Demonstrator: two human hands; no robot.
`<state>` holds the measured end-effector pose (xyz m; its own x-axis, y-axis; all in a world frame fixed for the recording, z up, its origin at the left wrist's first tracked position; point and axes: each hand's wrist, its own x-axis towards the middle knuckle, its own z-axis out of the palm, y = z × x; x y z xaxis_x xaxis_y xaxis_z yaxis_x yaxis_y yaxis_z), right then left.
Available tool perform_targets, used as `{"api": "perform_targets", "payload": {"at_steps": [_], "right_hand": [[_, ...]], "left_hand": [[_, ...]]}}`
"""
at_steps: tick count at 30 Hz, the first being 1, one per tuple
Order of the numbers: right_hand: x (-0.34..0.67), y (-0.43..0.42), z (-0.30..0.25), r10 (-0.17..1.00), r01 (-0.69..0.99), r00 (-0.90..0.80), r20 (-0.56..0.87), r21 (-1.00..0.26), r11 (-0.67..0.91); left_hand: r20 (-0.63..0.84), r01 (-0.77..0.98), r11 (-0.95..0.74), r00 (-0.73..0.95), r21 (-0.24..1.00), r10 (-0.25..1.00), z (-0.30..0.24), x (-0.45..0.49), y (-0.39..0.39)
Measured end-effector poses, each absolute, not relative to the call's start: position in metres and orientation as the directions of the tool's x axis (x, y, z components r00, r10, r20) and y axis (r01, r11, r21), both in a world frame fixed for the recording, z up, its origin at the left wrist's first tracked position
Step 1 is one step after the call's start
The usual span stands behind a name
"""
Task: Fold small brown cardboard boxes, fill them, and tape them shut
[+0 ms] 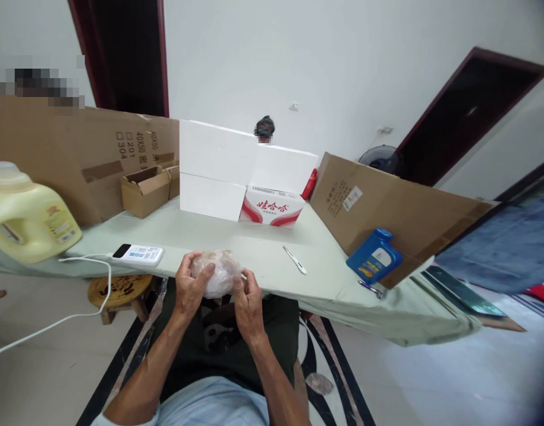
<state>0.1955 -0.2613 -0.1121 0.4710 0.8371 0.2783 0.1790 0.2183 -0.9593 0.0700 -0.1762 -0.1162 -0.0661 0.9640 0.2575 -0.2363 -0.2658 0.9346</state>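
A rounded bundle wrapped in clear plastic [219, 273] is held between my two hands at the table's front edge. What lies inside the wrap cannot be made out. My left hand [192, 283] grips its left side, thumb on top. On the right side, the fingers of my right hand [247, 294] pinch the plastic. A white utility knife [295, 260] lies on the table to the right of the bundle. Left of my hands rests a white power bank [138, 254] with a white cable [103, 296] plugged in.
White panels [213, 171] and a red-and-white carton [272, 207] stand at the back. Left are a small cardboard box [147, 192] and a yellow jug [32, 213]. A blue bottle [374, 256], a pen [370, 289] and a cardboard sheet [387, 207] are right. A person's head [265, 129] shows behind.
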Motion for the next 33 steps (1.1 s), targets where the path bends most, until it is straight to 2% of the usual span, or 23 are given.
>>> {"api": "perform_targets", "payload": {"at_steps": [3, 10, 19, 24, 33], "right_hand": [[0.198, -0.263, -0.111, 0.819, 0.291, 0.474, 0.323, -0.936, 0.2], [0.203, -0.261, -0.107, 0.898, 0.058, 0.35, 0.267, -0.963, 0.264], [0.2, -0.251, -0.112, 0.877, -0.152, 0.435, 0.205, -0.943, 0.296], [0.198, -0.25, -0.115, 0.824, -0.177, 0.533, 0.194, -0.926, 0.333], [0.199, -0.249, -0.117, 0.795, -0.105, 0.556, 0.242, -0.928, 0.356]], "left_hand": [[0.285, -0.224, -0.294, -0.073, 0.929, 0.956, -0.115, 0.07, -0.179], [0.327, -0.195, -0.337, -0.081, 0.921, 0.941, -0.114, 0.07, -0.179], [0.321, -0.192, -0.333, -0.09, 0.923, 0.943, -0.115, 0.069, -0.178], [0.315, -0.196, -0.325, -0.08, 0.925, 0.946, -0.116, 0.07, -0.18], [0.301, -0.194, -0.314, -0.094, 0.929, 0.949, -0.118, 0.074, -0.182]]}}
